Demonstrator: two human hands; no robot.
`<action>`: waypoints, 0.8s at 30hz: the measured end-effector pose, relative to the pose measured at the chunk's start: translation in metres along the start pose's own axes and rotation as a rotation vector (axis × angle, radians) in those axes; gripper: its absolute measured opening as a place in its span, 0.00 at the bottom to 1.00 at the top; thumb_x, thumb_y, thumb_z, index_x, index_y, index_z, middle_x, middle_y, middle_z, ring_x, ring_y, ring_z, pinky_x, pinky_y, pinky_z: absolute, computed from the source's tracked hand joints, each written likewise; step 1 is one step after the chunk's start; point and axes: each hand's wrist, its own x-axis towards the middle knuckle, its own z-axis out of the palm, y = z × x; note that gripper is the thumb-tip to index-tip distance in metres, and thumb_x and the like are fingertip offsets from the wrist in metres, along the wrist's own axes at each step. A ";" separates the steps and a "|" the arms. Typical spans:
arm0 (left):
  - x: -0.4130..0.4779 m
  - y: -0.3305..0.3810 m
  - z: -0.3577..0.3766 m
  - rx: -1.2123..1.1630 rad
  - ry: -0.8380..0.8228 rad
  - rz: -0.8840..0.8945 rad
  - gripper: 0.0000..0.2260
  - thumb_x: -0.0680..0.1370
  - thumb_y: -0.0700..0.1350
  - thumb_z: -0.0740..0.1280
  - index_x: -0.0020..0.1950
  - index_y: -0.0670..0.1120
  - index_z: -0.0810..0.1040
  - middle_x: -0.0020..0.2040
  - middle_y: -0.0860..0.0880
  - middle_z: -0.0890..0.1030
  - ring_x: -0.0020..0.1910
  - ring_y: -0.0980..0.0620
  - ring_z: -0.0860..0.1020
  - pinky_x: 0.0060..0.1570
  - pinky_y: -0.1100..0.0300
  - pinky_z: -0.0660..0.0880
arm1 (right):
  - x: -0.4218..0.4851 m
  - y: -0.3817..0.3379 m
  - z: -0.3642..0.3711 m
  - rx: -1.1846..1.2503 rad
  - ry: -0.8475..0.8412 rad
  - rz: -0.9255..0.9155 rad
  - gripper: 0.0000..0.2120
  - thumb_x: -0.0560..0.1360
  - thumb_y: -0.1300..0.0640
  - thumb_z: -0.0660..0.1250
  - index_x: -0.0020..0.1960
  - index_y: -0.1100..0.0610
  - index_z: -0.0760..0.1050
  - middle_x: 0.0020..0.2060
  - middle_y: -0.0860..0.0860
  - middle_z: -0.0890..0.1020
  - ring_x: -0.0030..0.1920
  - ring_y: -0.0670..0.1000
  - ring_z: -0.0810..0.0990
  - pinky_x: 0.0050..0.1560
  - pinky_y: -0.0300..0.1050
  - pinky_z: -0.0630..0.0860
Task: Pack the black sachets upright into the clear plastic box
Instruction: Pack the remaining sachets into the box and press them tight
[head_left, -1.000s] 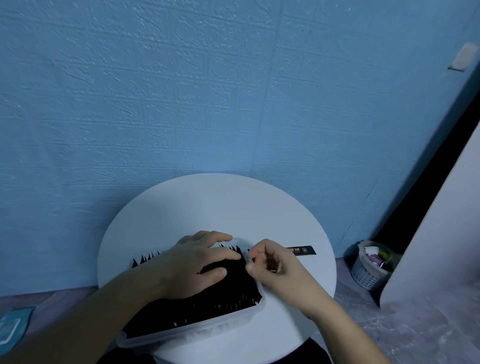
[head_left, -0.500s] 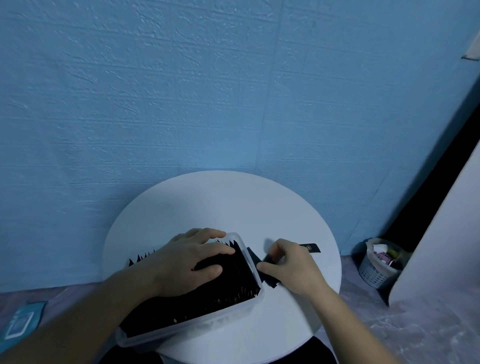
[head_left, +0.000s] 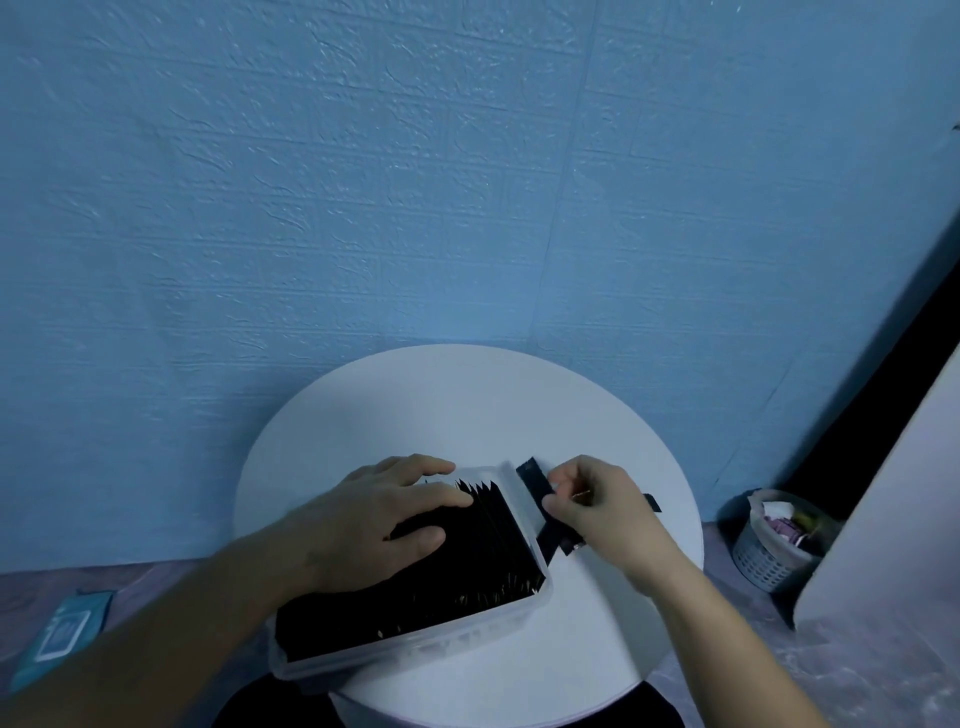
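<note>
White round table (head_left: 467, 405) — left hand (head_left: 374, 519) flat on black sachets (head_left: 467, 561) in clear plastic box (head_left: 426, 642); right hand (head_left: 597, 504) pinches loose sachet (head_left: 535, 480) beside it.

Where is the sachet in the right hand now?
Head view, right of centre: the loose sachet is pinched in the right hand, just outside the right wall of the clear plastic box, over the white table.

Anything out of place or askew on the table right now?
Mostly tidy. The clear plastic box sits askew, its near left corner seemingly overhanging the white table. One loose black sachet lies flat behind the right hand, which grips more sachets outside the box.
</note>
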 end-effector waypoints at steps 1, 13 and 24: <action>0.000 0.001 0.001 0.003 0.000 0.008 0.22 0.78 0.64 0.52 0.72 0.70 0.64 0.77 0.64 0.60 0.76 0.61 0.60 0.76 0.53 0.58 | -0.003 -0.007 -0.002 0.083 -0.001 -0.007 0.07 0.76 0.63 0.74 0.50 0.55 0.79 0.37 0.50 0.79 0.35 0.51 0.76 0.37 0.48 0.76; 0.007 0.007 0.005 0.017 -0.016 0.006 0.23 0.76 0.65 0.49 0.71 0.69 0.65 0.78 0.64 0.59 0.77 0.61 0.56 0.77 0.51 0.56 | -0.025 -0.042 0.026 0.010 -0.067 -0.015 0.11 0.70 0.60 0.78 0.48 0.54 0.78 0.35 0.47 0.80 0.33 0.46 0.76 0.38 0.43 0.73; 0.008 0.006 0.008 0.027 -0.003 -0.001 0.24 0.76 0.65 0.50 0.72 0.68 0.65 0.78 0.63 0.60 0.77 0.62 0.54 0.77 0.52 0.55 | -0.029 -0.043 0.037 -0.212 -0.042 -0.188 0.10 0.75 0.57 0.73 0.36 0.51 0.76 0.31 0.43 0.78 0.32 0.41 0.73 0.35 0.33 0.69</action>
